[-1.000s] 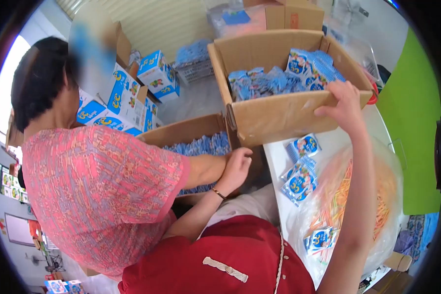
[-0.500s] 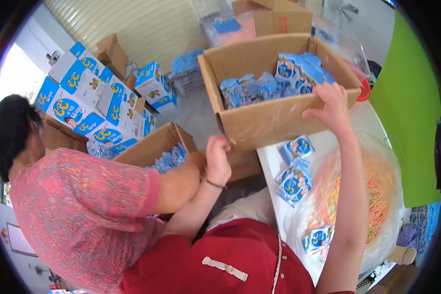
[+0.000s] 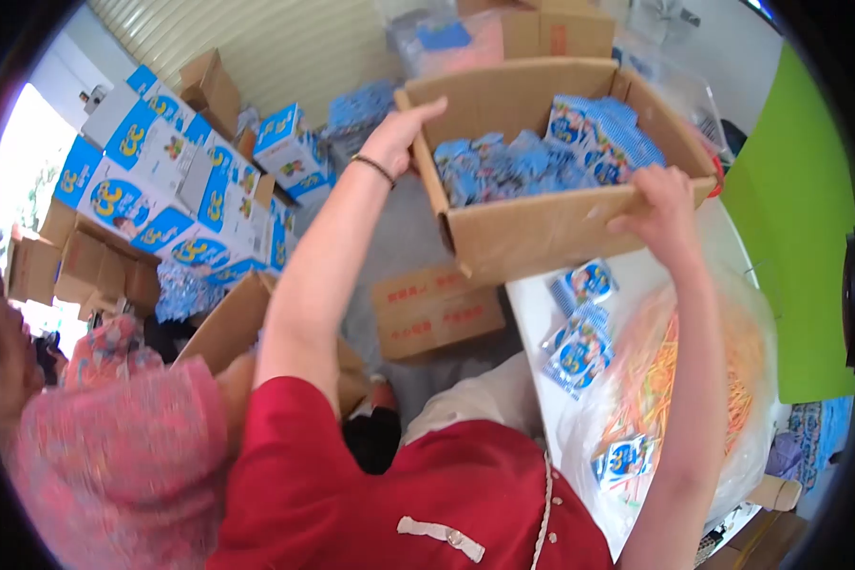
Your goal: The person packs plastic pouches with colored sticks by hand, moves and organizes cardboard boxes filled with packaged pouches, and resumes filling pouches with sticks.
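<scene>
An open cardboard box rests partly on the white table and juts past its left edge. Inside lie blue-and-white snack packets, with printed packets piled at the right. My left hand grips the box's left wall, thumb side at the rim and the other fingers mostly out of sight. Over the near rim at the right, my right hand is hooked, its thumb against the outer wall.
Loose packets and a clear bag of coloured sticks are on the table. A closed carton stands on the floor. At the left a person in pink is beside another box, near stacked printed cartons.
My left hand has come up from beside the other person's arm to the box's left wall. The person has moved away to the lower left with the other box. My right hand stays on the rim.
</scene>
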The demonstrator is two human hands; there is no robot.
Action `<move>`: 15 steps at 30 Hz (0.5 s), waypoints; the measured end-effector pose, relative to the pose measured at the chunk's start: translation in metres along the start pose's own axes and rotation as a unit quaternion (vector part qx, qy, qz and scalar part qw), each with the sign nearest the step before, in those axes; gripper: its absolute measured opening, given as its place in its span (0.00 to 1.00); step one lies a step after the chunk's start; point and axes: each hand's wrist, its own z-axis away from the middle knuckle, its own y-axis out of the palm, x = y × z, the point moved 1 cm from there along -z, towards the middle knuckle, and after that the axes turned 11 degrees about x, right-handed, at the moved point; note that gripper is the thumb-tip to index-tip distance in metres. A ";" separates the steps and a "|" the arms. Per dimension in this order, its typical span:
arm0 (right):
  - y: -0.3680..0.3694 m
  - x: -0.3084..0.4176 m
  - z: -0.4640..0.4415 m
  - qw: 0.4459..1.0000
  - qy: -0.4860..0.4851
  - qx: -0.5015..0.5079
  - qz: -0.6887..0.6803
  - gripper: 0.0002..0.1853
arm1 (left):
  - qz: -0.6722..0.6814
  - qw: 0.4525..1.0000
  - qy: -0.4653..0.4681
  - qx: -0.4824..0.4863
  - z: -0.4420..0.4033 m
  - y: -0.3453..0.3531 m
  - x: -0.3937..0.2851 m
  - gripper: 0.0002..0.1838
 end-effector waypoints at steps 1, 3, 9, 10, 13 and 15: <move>-0.005 0.002 -0.001 1.000 0.006 0.012 0.002 0.28 | -0.004 0.997 -0.060 0.047 0.002 -0.010 -0.004 0.42; -0.013 0.001 -0.004 0.999 -0.002 0.044 0.003 0.27 | -0.021 0.984 -0.157 0.087 0.010 -0.014 -0.015 0.35; -0.027 0.001 -0.041 0.969 0.082 0.229 0.041 0.23 | -0.042 0.958 -0.250 0.137 0.024 -0.010 -0.033 0.31; -0.030 0.003 -0.046 0.963 0.092 0.247 0.054 0.26 | -0.034 0.960 -0.238 0.140 0.024 -0.010 -0.031 0.31; -0.020 -0.003 -0.053 0.952 0.107 0.283 0.056 0.31 | -0.015 0.972 -0.179 0.154 0.024 -0.013 -0.020 0.31; -0.007 -0.021 -0.045 0.972 0.067 0.224 -0.023 0.28 | -0.031 0.977 -0.150 0.148 0.031 -0.010 -0.023 0.30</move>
